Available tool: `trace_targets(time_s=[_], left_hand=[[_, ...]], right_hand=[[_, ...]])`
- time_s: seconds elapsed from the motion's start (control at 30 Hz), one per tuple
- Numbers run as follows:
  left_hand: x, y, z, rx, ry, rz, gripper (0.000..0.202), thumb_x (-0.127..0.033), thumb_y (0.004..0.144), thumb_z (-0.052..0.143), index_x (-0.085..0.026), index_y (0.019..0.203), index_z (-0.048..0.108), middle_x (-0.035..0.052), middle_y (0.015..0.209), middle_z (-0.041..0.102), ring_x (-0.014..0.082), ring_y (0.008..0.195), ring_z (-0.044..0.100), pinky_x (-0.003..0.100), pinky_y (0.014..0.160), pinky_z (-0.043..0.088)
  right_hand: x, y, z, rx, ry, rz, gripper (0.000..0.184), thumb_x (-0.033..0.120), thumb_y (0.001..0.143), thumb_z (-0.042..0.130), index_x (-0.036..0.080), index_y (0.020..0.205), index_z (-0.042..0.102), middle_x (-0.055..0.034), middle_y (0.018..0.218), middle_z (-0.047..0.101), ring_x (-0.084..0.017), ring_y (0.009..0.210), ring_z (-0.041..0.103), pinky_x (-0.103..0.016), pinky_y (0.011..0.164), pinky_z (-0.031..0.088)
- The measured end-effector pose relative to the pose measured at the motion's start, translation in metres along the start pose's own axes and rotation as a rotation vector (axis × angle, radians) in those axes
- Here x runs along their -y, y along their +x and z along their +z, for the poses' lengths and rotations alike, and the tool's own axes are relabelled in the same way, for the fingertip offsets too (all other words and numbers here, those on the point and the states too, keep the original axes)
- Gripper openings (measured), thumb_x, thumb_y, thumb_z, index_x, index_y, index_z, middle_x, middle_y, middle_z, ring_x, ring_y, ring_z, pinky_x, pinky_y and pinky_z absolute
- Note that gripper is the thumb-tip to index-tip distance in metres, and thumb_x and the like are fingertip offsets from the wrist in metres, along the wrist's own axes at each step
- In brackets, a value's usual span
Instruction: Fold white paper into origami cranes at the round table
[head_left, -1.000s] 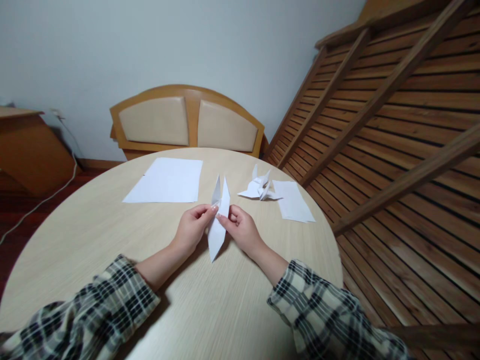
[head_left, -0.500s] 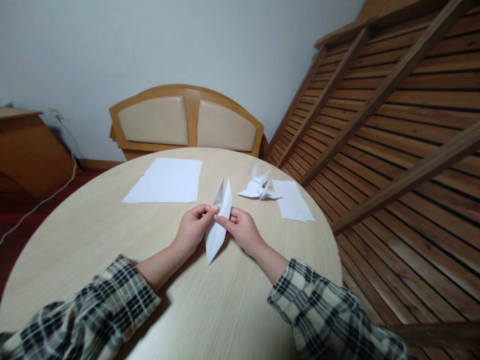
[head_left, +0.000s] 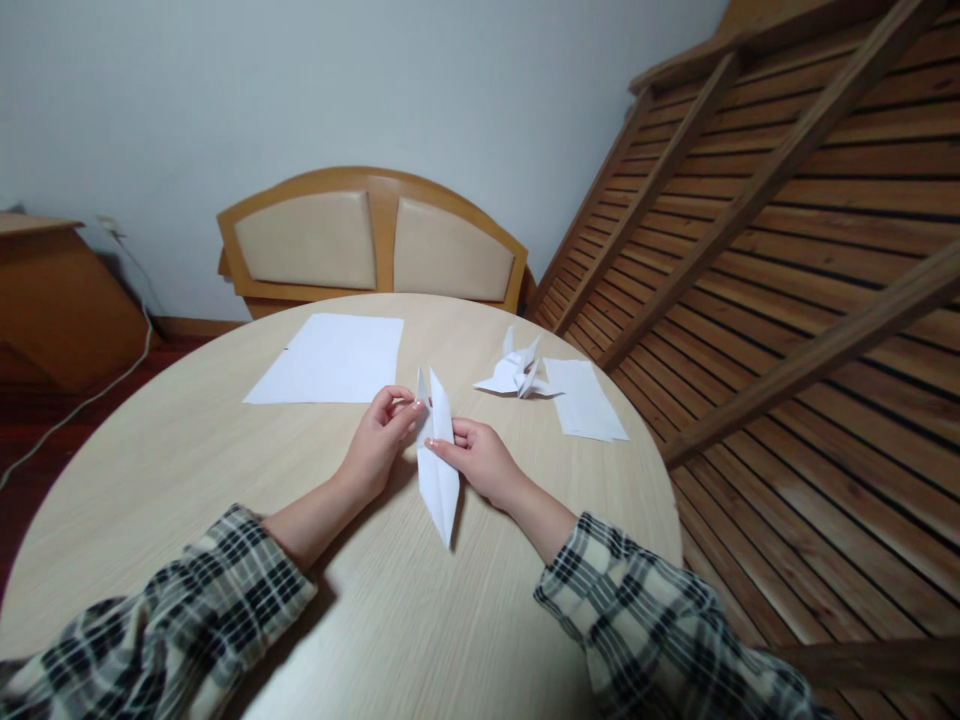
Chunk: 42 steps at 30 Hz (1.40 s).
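Note:
Between my hands is a long, narrow piece of folded white paper (head_left: 439,480), held over the table. Its lower end comes to a point towards me, and its far end splits into two upright points. My right hand (head_left: 484,458) grips its right side, thumb on the near face and fingers behind. At the upper left edge, my left hand (head_left: 382,440) pinches the paper by the left point between thumb and index finger. Beyond my right hand sit folded paper cranes (head_left: 516,372), close together; their exact number is hard to make out.
The round wooden table (head_left: 360,620) lies under my arms. A stack of white paper sheets (head_left: 330,358) rests at the far left, and smaller paper sheets (head_left: 586,400) lie at the right. Behind the table stands a padded headboard (head_left: 386,240); a slatted wooden frame (head_left: 780,280) leans at the right.
The folded paper has turned, its near point swinging to the right and its far points to the left. My left hand has shifted slightly up and left along its edge.

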<state>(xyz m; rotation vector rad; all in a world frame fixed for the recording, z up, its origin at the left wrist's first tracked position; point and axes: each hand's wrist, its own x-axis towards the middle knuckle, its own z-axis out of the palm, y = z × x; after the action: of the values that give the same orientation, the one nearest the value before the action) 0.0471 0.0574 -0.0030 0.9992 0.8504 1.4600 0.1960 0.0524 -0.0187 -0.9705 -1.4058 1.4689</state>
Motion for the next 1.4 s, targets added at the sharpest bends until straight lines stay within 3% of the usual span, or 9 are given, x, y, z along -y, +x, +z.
trace_targets(time_s=[0.3,0.43,0.67,0.9,1.03,1.17,1.4], left_hand=[[-0.0007,0.0037,-0.0028,-0.042,0.060,-0.033,0.027,-0.034,0.060,0.082,-0.016,0.067,0.064,-0.0052,0.054,0.051,0.0069,0.049,0.035,0.022,0.047,0.024],[0.0003,0.0032,-0.0027,-0.081,0.109,-0.008,0.029,-0.037,0.059,0.083,-0.016,0.066,0.064,-0.0042,0.055,0.053,0.0087,0.051,0.042,0.023,0.049,0.029],[-0.0010,0.0003,-0.0014,-0.116,0.095,0.010,0.046,-0.033,0.061,0.084,-0.020,0.095,0.056,-0.0071,0.054,0.058,0.0112,0.052,0.052,0.022,0.052,0.034],[0.0030,0.0031,-0.0042,-0.080,-0.012,-0.055,0.043,-0.032,0.063,0.083,-0.016,0.097,0.062,-0.0067,0.058,0.057,0.0082,0.051,0.047,0.020,0.049,0.032],[0.0059,0.0062,-0.0058,-0.006,-0.108,-0.144,0.036,-0.037,0.065,0.082,-0.014,0.088,0.066,-0.0008,0.070,0.064,0.0105,0.058,0.053,0.022,0.052,0.039],[0.0062,0.0064,-0.0062,0.044,-0.132,-0.165,0.033,-0.044,0.070,0.078,-0.013,0.076,0.066,-0.0012,0.063,0.060,0.0103,0.054,0.048,0.022,0.050,0.038],[0.0056,0.0060,-0.0067,-0.054,-0.087,-0.055,0.024,-0.034,0.066,0.080,-0.014,0.070,0.066,-0.0008,0.065,0.060,0.0104,0.057,0.048,0.022,0.053,0.038]], right_hand=[[-0.0018,-0.0005,-0.0017,0.040,-0.062,-0.009,0.032,0.037,0.073,0.075,0.014,0.094,0.068,-0.0057,0.087,0.073,-0.015,0.073,0.063,-0.028,0.063,0.046],[-0.0032,0.0001,-0.0010,0.032,-0.104,-0.039,0.031,0.036,0.075,0.074,0.013,0.095,0.068,-0.0058,0.087,0.073,-0.015,0.072,0.063,-0.029,0.062,0.047],[-0.0077,0.0004,0.0001,0.018,-0.159,-0.063,0.027,0.033,0.078,0.071,0.013,0.097,0.068,-0.0076,0.088,0.072,-0.018,0.077,0.065,-0.032,0.068,0.051],[-0.0038,-0.0014,0.0006,0.049,-0.203,-0.093,0.025,0.031,0.079,0.069,0.013,0.097,0.069,-0.0083,0.091,0.072,-0.019,0.081,0.066,-0.035,0.072,0.053],[-0.0022,-0.0028,0.0012,0.087,-0.198,-0.111,0.026,0.033,0.079,0.070,0.015,0.098,0.069,-0.0086,0.095,0.073,-0.020,0.085,0.066,-0.037,0.075,0.054],[-0.0016,-0.0042,0.0014,0.103,-0.183,-0.092,0.027,0.033,0.079,0.071,0.015,0.098,0.069,-0.0089,0.095,0.073,-0.021,0.086,0.067,-0.038,0.078,0.054],[0.0003,-0.0053,0.0014,0.138,-0.181,-0.069,0.026,0.030,0.080,0.069,0.014,0.100,0.068,-0.0095,0.099,0.073,-0.019,0.084,0.067,-0.036,0.076,0.053]])
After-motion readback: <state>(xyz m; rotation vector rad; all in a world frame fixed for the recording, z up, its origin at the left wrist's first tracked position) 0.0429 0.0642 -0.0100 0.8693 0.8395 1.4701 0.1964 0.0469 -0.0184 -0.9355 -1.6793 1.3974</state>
